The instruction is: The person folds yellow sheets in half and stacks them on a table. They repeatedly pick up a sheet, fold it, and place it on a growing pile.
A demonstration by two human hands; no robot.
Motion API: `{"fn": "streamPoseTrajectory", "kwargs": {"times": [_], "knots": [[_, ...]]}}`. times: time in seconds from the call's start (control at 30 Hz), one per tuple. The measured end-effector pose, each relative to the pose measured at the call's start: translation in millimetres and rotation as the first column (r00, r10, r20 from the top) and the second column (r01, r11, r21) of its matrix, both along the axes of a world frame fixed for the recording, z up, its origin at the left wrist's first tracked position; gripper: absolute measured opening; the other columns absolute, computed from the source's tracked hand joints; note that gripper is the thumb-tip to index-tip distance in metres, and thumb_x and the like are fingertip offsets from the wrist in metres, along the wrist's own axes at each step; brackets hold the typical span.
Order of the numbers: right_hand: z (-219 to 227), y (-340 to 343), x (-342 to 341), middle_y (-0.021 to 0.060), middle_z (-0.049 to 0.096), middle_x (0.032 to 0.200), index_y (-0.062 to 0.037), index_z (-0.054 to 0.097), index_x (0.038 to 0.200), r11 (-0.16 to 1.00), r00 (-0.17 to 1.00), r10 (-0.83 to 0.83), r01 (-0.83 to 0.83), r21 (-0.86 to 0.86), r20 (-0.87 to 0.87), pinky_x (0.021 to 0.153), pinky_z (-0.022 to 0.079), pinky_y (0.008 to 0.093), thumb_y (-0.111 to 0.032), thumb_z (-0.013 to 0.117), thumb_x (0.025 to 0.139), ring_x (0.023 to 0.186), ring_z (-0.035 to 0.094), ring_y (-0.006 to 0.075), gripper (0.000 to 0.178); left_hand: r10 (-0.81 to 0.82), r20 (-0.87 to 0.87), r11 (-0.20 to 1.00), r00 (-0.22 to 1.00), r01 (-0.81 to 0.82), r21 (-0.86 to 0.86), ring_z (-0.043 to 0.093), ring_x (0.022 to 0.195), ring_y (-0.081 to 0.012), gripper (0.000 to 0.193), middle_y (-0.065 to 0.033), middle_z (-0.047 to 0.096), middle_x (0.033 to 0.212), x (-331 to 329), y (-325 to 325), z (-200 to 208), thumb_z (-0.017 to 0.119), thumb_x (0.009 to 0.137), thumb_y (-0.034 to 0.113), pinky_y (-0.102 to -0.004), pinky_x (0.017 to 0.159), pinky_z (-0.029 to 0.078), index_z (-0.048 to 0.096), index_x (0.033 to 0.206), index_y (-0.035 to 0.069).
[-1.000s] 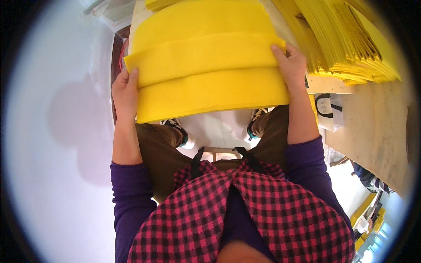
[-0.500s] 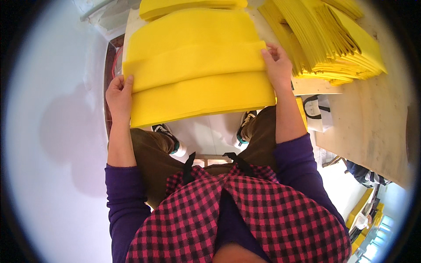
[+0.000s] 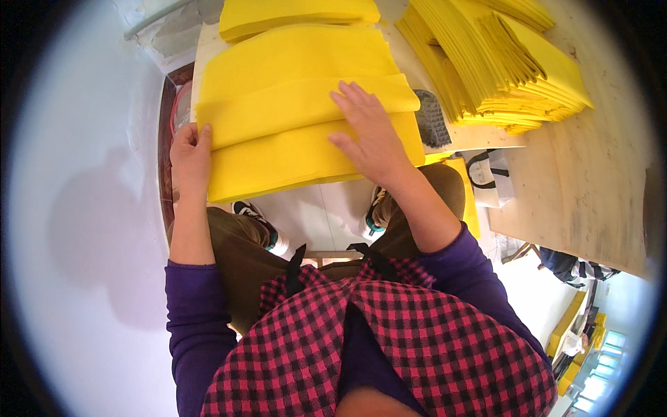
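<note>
A yellow fabric sheet (image 3: 278, 132) lies before me on the table, its near part folded into a band across its width. My left hand (image 3: 190, 154) pinches the sheet's left edge beside the fold, thumb on top. Over the right half, my right hand (image 3: 369, 132) has its fingers spread and palm down on or just above the fabric; whether it presses cannot be made out. The near edge of the yellow material hangs toward my knees.
Behind the sheet lies another yellow stack (image 3: 299, 17). At the right stands a tall pile of folded yellow pieces (image 3: 486, 69). A dark grey textured pad (image 3: 433, 118) rests between pile and sheet. A white bag with black handles (image 3: 495, 182) hangs lower right. A white wall (image 3: 90, 208) borders the left.
My right hand has let go of the sheet's right edge and moved left onto the fabric, fingers spreading. The grey pad has come into view. My left hand stays at the left edge.
</note>
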State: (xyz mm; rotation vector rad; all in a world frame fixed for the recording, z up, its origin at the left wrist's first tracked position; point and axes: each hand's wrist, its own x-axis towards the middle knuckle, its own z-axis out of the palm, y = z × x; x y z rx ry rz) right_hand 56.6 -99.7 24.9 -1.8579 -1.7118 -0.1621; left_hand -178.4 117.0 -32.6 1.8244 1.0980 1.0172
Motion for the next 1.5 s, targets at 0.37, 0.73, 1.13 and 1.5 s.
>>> {"fn": "streamPoseTrajectory", "kwargs": {"times": [0.37,0.73,1.13,1.5], "knots": [[2.9,28.8,-27.3,0.0157,0.024,0.150,-0.0025,0.029,0.142,0.970,0.987,0.020,0.020,-0.243,0.160,0.114,0.014,0.0447,-0.051,0.045,0.091,0.141,0.017,0.0291,0.072,0.006,-0.069,0.997,0.998,-0.001,0.071,0.052,0.068,-0.0073,0.018,-0.0010,0.058,0.076,3.2,8.9,-4.6,0.061,0.089,0.016,-0.0225,0.062,0.042,0.059,0.090,-0.001],[-16.2,26.9,11.9,0.0162,0.022,0.151,-0.0017,0.024,0.144,0.915,0.986,-0.076,0.129,-0.382,0.149,0.114,0.011,0.0428,-0.053,0.038,0.092,0.141,0.017,0.0280,0.074,0.000,-0.088,0.999,0.996,-0.004,-0.043,0.051,0.067,-0.0085,0.018,-0.0010,0.057,0.074,2.5,0.1,8.2,0.061,0.089,0.016,-0.0233,0.062,0.041,0.061,0.092,-0.002],[-24.2,25.1,20.4,0.0166,0.022,0.151,-0.0005,0.025,0.144,0.859,0.954,-0.243,0.296,-0.417,0.175,0.114,0.011,0.0430,-0.056,0.036,0.092,0.142,0.016,0.0257,0.077,0.010,0.125,0.998,0.992,-0.001,-0.069,0.050,0.060,-0.0060,0.026,0.0005,0.057,0.067,-0.3,5.8,-2.9,0.067,0.084,0.016,-0.0226,0.055,0.039,0.062,0.104,-0.001],[-24.8,26.0,18.3,0.0156,0.024,0.151,-0.0014,0.027,0.143,0.857,0.946,-0.271,0.320,-0.404,0.175,0.114,0.012,0.0429,-0.056,0.036,0.092,0.142,0.017,0.0245,0.076,-0.329,-0.179,0.801,0.927,0.375,0.466,0.036,0.131,-0.0344,0.044,-0.0174,0.044,0.137,6.9,-53.9,53.8,0.050,0.092,0.016,-0.0434,0.109,0.027,0.044,0.134,0.007]]}}
